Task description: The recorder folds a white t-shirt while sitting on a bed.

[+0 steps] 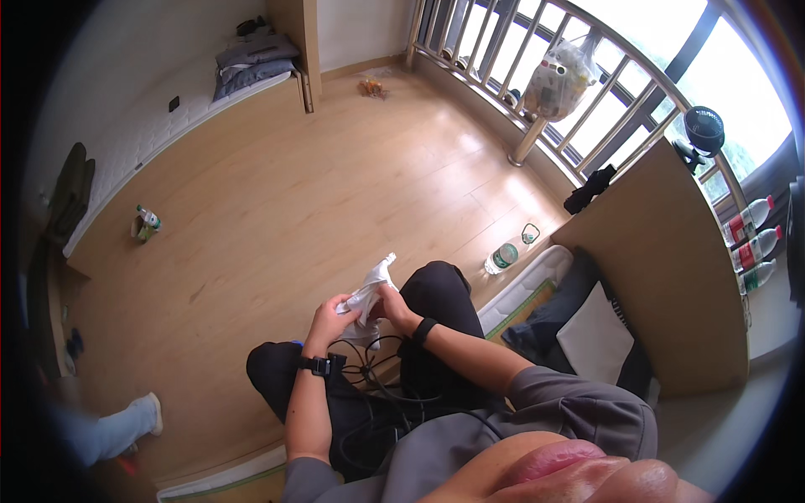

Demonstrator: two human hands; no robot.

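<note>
A crumpled white cloth (pixel 371 286) is gathered between my two hands, above my knees. My left hand (pixel 332 320), with a black band at the wrist, grips its left side. On the other side my right hand (pixel 393 307) pinches the fabric; its fingertips are partly hidden in the folds. One end of the cloth points up and away, and another part hangs below my hands. Black cables (pixel 368 371) lie looped over my lap, just beneath the cloth.
A large water bottle with a handle (pixel 505 256) stands on the floor beyond my right knee. The mattress edge (pixel 525 283) and a wooden panel (pixel 660 270) are at my right. Another person's leg (pixel 122 431) shows at lower left. A small bottle (pixel 149 217) is on the floor farther left.
</note>
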